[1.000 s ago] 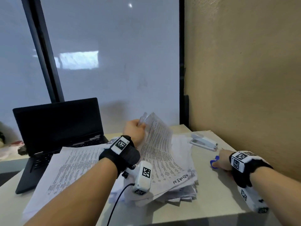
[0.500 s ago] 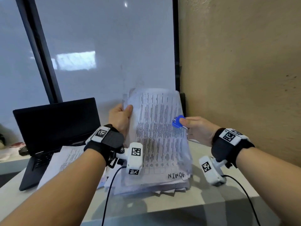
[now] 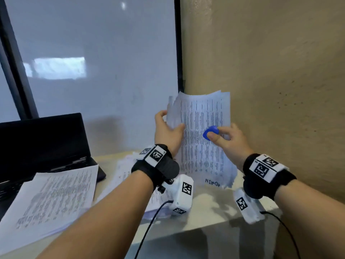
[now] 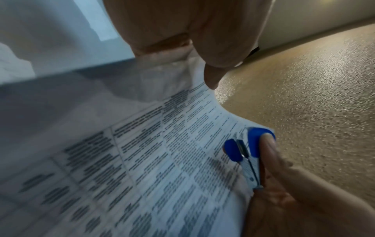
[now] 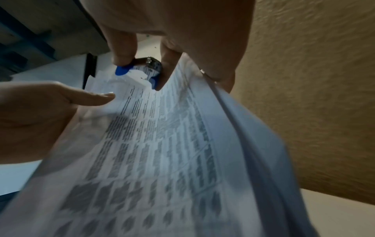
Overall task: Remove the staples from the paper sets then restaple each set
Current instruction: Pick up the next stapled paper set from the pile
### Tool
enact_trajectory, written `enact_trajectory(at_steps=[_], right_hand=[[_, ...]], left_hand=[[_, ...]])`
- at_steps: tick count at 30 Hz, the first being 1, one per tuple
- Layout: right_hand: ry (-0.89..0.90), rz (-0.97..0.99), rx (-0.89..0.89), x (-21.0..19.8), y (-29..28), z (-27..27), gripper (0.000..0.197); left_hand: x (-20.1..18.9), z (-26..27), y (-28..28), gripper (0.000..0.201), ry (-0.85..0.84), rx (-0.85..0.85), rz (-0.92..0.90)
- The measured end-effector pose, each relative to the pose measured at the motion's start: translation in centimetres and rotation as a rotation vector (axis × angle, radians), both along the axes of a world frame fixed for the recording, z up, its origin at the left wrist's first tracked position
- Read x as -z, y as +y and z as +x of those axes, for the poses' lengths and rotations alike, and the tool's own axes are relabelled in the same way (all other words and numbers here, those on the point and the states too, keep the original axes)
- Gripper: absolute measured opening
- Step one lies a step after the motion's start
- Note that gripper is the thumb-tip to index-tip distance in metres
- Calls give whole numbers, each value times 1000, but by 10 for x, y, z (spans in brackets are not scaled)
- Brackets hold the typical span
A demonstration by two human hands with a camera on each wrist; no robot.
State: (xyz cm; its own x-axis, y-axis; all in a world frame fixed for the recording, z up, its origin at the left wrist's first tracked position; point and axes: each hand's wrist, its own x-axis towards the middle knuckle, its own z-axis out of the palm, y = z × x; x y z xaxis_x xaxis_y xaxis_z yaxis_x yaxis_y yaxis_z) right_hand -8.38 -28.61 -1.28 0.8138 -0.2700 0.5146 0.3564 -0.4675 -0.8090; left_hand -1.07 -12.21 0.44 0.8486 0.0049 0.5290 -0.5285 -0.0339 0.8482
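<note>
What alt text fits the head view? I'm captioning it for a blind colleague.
The left hand holds a printed paper set upright above the desk while the right hand pinches a blue staple remover against it. An open laptop and more papers lie to the left.

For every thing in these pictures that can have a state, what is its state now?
Printed paper set: lifted upright, pages fanned at the top.
Blue-handled metal staple remover: pinched, in front of the page.
Left hand: grips the set's left edge.
Right hand: pinches the remover.
Black laptop: lid open, screen dark.
Loose printed sheets: lying flat, partly over the laptop.
</note>
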Motion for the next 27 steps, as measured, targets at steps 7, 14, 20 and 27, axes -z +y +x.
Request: enact_trajectory(at_steps=[7,14,20,27], right_hand=[[-80,112,-14,28,-43,-6,37],[-208,63,33,8,-37,-8,33],[-164,-23,79,16,-48,-15,44],[-181,132,51,12,-58,-10,28]], left_hand=[[27,3,-22,39,56,-41,65],[12,2,-33,38,-26,15,-33],[21,11,-34,29,64,-25,-77],[17,17,-33,30,119,-89,-64]])
